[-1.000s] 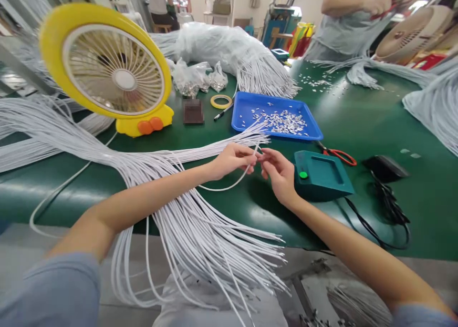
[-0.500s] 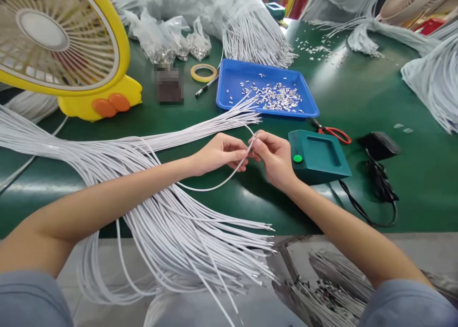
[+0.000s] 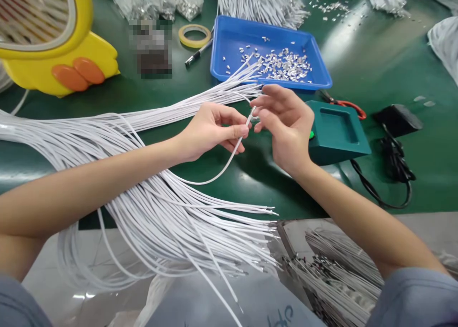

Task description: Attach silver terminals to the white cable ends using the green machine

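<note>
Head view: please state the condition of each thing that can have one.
Left hand, pinching
White cable, held, curved
Right hand, loosely open
White cable bundle, ends fanned out
Blue tray, holding small metal pieces
Tape roll, lying flat
Pen, lying down
Yellow fan, partly out of view, running unclear
Black adapter cord, bunched
Red-handled tool, partly hidden
</note>
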`<state>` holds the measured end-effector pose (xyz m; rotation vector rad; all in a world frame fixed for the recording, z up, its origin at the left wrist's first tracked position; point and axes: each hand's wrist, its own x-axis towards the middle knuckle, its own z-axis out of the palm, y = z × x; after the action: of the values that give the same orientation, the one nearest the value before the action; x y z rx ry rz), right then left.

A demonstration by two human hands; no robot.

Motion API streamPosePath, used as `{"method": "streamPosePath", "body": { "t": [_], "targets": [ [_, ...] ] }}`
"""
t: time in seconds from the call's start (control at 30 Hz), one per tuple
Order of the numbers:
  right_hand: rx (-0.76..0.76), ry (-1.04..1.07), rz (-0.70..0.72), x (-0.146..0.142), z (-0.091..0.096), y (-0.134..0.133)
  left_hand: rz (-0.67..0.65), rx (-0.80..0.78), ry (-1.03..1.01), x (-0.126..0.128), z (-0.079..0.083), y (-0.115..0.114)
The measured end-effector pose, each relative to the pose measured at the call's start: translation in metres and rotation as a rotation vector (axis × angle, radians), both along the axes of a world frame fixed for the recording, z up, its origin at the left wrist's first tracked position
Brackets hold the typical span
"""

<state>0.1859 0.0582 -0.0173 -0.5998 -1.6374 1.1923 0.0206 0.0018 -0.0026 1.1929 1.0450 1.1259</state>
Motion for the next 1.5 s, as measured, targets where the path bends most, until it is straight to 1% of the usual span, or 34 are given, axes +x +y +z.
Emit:
{"method": "streamPosePath", "body": {
  "t": [0.13,0.3,0.4,0.6,0.73,0.9,1.07,1.23,1.33,1.4,1.5],
  "targets": [
    [-0.074,-0.051,-0.022,0.001,0.005,-0.001,0.029,-0.013,0.02,0.001,0.001,0.0],
    [-0.009,-0.05,-0.058,0.0,0.005,-0.001,0.043,-0.009,0.054,0.002,0.003,-0.001],
    [-0.004,-0.076,-0.076,-0.001,0.003,-0.001,0.054,-0.003,0.084,0.003,0.003,-0.001],
    [-0.047,-0.048,0.004,-0.001,0.004,0.0,0.064,0.024,0.079,0.002,0.001,-0.001],
    [-0.078,-0.062,0.025,-0.002,0.005,0.0,0.066,0.018,0.069,0.001,0.0,0.0],
    [-0.09,-0.089,0.069,-0.002,0.0,-0.001,0.049,-0.002,0.041,0.001,0.0,-0.001],
    [-0.064,-0.062,0.033,0.0,-0.005,-0.001,0.05,-0.027,0.024,0.0,0.001,-0.001],
    [-0.072,-0.056,0.05,0.001,0.0,-0.002,0.05,-0.031,0.047,0.0,0.001,-0.001],
    [-0.069,-0.064,0.025,0.0,0.0,-0.003,0.043,-0.022,0.056,0.001,0.001,-0.001],
    [-0.094,-0.073,0.027,0.0,0.001,-0.002,0.031,-0.028,0.041,0.001,0.001,-0.001],
    [-0.169,-0.084,0.098,0.001,0.003,0.002,-0.026,-0.056,-0.013,0.0,0.001,-0.001]
  ]
}}
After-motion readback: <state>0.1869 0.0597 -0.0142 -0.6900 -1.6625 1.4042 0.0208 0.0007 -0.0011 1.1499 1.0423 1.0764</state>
